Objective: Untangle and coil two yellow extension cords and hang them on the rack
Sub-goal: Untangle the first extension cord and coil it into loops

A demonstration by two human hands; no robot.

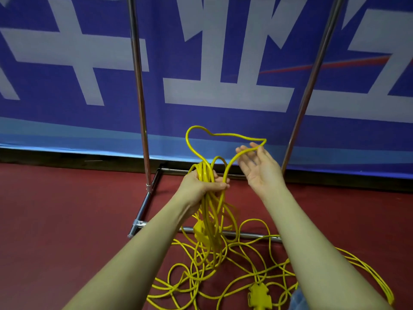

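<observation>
My left hand (204,183) grips a bundle of several loops of yellow extension cord (209,211), which hang down from my fist. A fresh loop (221,135) arcs up from that fist and over to my right hand (257,166), which is palm up with relaxed fingers, the cord lying across the fingertips. More yellow cord (225,274) lies tangled on the red floor below, with a yellow multi-outlet socket head (260,295) near the bottom. The metal rack (139,90) stands just behind, its two uprights on either side of my hands.
The rack's chrome base frame (143,209) lies on the red carpet under the hanging loops. A blue banner with white characters (223,92) covers the wall behind. Cord strands trail off to the lower right (368,271).
</observation>
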